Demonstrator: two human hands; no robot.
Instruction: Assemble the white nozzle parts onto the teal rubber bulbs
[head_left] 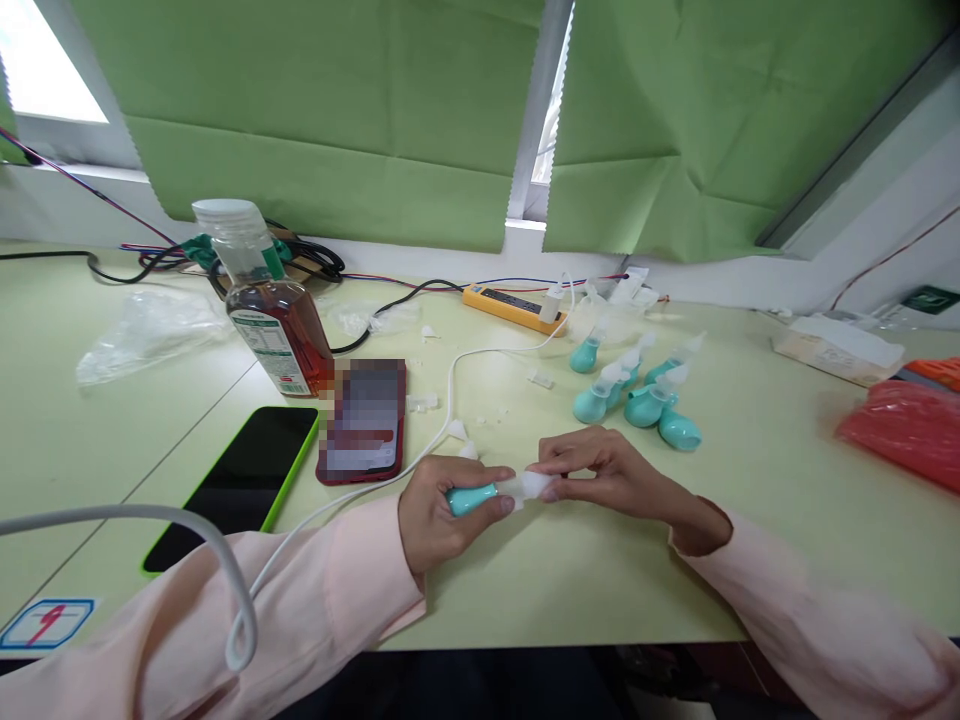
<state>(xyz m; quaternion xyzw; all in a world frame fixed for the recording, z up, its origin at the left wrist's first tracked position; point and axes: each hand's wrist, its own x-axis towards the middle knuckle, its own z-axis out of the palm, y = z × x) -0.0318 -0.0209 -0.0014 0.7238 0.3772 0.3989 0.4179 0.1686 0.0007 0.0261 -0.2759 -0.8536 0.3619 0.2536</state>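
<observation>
Over the front of the table, my left hand (454, 512) grips a turquoise bulb syringe (472, 498) with fingers wrapped round it, its clear neck pointing right. At the end of that neck, my right hand (600, 470) pinches a white soft tip (535, 485) between thumb and fingers. The tip touches the clear part; how far it is pushed on, I cannot tell. Beyond my right hand is a group of several similar turquoise bulb syringes (591, 402), most with pale tips. One turquoise bulb (681, 432) at the near edge shows an open end.
Left of my hands lie a black phone (240, 470) in a green case and a red-cased phone (364, 425). Behind them stands a bottle (274, 335) of amber liquid. A white cable (450, 385) runs from a yellow power strip (510, 308). A red plastic bag (904, 430) lies right.
</observation>
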